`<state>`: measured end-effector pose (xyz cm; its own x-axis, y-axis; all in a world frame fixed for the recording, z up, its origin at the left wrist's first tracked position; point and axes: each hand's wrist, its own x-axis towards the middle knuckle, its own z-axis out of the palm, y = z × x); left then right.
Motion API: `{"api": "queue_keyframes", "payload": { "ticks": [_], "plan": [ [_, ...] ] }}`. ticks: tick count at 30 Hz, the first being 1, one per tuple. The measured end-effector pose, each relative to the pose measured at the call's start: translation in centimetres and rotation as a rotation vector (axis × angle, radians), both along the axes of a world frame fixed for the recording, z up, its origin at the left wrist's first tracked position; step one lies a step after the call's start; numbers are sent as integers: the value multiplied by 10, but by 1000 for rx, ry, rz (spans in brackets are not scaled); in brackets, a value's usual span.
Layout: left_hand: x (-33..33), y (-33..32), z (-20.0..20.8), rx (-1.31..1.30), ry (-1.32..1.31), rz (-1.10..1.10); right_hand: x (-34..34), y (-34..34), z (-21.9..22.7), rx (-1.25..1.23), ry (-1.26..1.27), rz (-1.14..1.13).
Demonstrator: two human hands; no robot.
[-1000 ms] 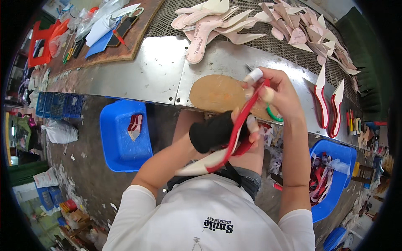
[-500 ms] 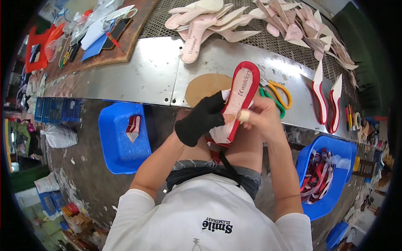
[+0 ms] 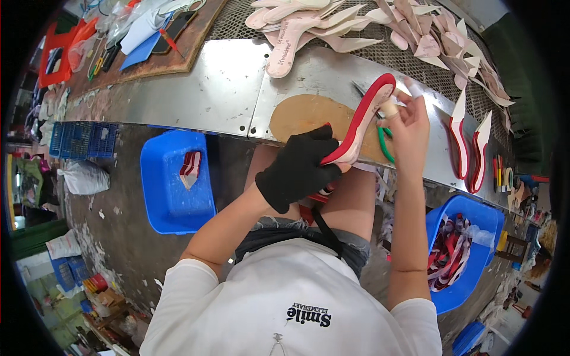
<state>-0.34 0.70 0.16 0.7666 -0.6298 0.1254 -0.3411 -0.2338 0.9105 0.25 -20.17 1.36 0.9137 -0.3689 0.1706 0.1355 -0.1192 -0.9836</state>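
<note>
A shoe insole (image 3: 360,123) with a red edge and a pale face is held up, tilted on its side, over the bench's near edge. My left hand (image 3: 298,169), in a black fingerless glove, is closed round its lower end. My right hand (image 3: 411,127) is at the upper end; its taped thumb presses against the pale face, and the other fingers are curled beside it. Behind the insole and right hand lie scissors with a green handle loop (image 3: 385,142), partly hidden. A brown oval board (image 3: 300,118) lies under the insole on the metal bench (image 3: 231,89).
Pale insoles (image 3: 287,44) are piled on mesh at the back. Two red-edged insoles (image 3: 458,139) lie at the right. A blue tub (image 3: 157,190) holds red-and-white pieces at left; another blue tub (image 3: 469,279) holds red strips at right. Tools and bags crowd a wooden board (image 3: 172,62).
The insole has turned from face-up to edge-on, and its upper end has moved right. My right hand has moved up and right along it. The yellow scissor loop is now hidden.
</note>
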Motion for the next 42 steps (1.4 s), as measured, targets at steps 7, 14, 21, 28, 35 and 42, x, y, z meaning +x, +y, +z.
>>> {"api": "queue_keyframes", "payload": {
  "ticks": [7,14,21,28,35,42],
  "plan": [
    [-5,-7,-3,64,-328,62,-14,30,4,-565,-213,-59],
    [-8,-2,-1,-22,-107,-7,14,14,23,-278,125,-100],
    [-10,9,4,-113,286,-11,8,14,29,-744,-88,-111],
    [-12,16,5,-193,558,-54,23,-17,41,-202,-38,337],
    [-12,16,5,-211,553,24,13,-25,23,176,113,297],
    [-9,1,-1,-174,3,40,-15,20,21,-106,-18,240]
  ]
}}
